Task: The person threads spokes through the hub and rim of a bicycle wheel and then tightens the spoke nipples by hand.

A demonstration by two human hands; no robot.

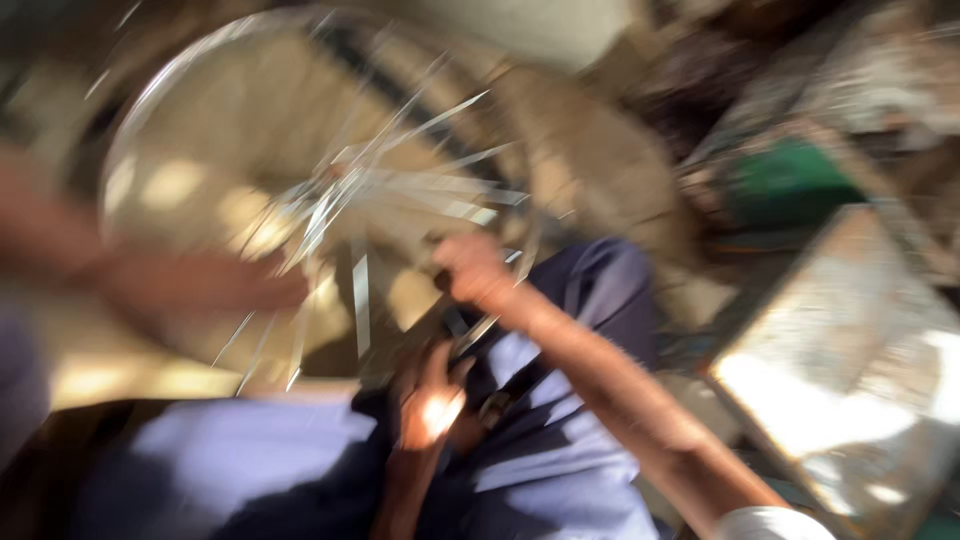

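Note:
The whole view is motion-blurred. A bicycle wheel [330, 190] with a shiny rim and thin spokes stands in front of me, above my blue-trousered legs [560, 450]. My right hand [470, 265] reaches in from the lower right and is closed on the wheel's lower right edge. From the left, my left hand [255, 288] stretches to the spokes near the wheel's middle; its fingers are too smeared to read. Just under the wheel, between my legs, there is another hand or foot [430, 400]; I cannot tell which or whose.
A dull metal box [850, 370] sits at the right, close to my right arm. A green object [790, 180] lies behind it among dark clutter. Pale sandy ground [600, 150] shows beyond the wheel.

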